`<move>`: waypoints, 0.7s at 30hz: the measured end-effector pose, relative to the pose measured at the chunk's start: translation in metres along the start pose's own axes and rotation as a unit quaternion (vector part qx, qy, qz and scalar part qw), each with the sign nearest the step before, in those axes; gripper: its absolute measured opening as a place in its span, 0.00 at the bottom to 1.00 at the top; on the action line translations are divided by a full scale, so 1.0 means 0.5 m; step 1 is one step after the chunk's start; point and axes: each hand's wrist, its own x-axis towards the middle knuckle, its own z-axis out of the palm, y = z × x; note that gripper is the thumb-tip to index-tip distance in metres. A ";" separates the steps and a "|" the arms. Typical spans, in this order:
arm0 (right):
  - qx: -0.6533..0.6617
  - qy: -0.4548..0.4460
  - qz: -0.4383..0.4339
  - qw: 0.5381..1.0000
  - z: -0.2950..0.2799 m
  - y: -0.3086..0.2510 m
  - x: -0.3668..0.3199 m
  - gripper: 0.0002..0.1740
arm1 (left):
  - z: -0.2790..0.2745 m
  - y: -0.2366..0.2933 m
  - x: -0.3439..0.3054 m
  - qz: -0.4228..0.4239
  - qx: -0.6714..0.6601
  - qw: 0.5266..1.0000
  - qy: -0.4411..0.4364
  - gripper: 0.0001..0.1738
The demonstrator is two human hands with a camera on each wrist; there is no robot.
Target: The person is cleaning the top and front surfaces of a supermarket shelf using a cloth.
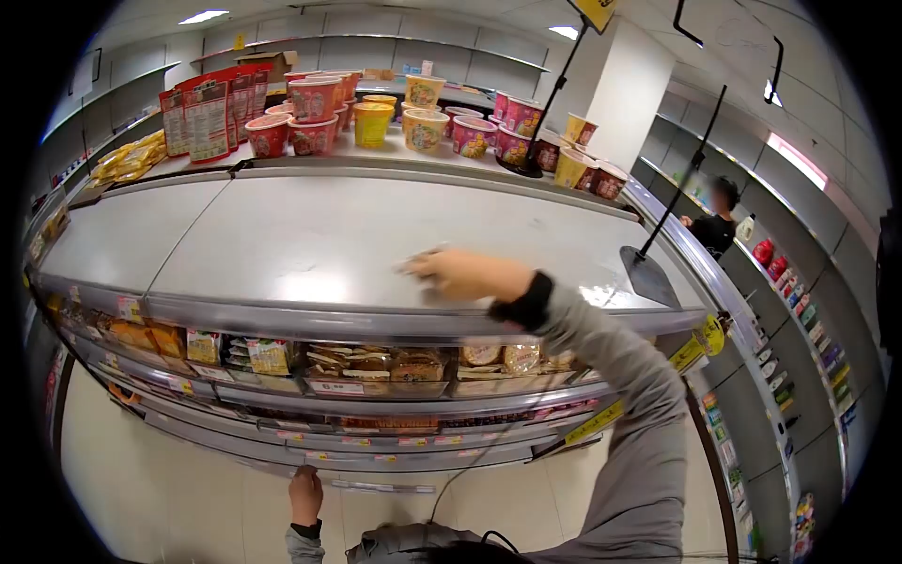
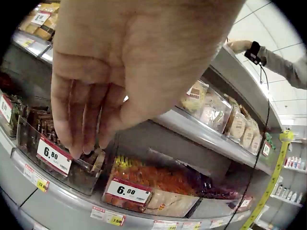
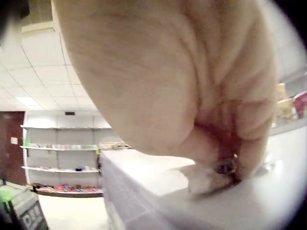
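Pale scrap point(image 3: 204, 179) pinched by right hand point(image 1: 460, 275) on shelf top point(image 1: 282, 235), cups point(image 1: 425, 129) beyond, left hand point(image 1: 305, 493) relaxed

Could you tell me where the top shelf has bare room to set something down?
The grey top shelf is bare from its front edge to the noodle cups at the back, left of the right hand, which pinches a small pale thing. Crowded: those cups and the sign base at right.

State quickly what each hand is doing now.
Left hand: open, holding nothing.
Right hand: pinching a small pale thing on the shelf top.
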 end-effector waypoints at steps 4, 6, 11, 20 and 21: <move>-0.128 0.017 0.036 0.991 0.029 -0.108 0.021 0.28 | 0.020 0.021 0.025 0.016 0.003 0.999 -0.033 0.05; 0.056 0.135 -0.070 0.987 0.054 -0.065 -0.007 0.28 | 0.016 0.035 0.035 0.023 -0.007 0.998 -0.049 0.06; 0.062 0.148 0.161 0.974 -0.006 0.047 -0.255 0.30 | 0.015 0.026 0.048 0.017 -0.014 0.998 -0.066 0.06; -0.181 0.203 0.298 0.915 -0.023 0.094 -0.360 0.12 | -0.025 -0.022 0.013 -0.016 -0.002 0.997 -0.077 0.05; -0.151 0.202 0.280 0.926 -0.019 0.055 -0.310 0.13 | -0.028 -0.028 0.008 -0.020 0.000 0.997 -0.075 0.05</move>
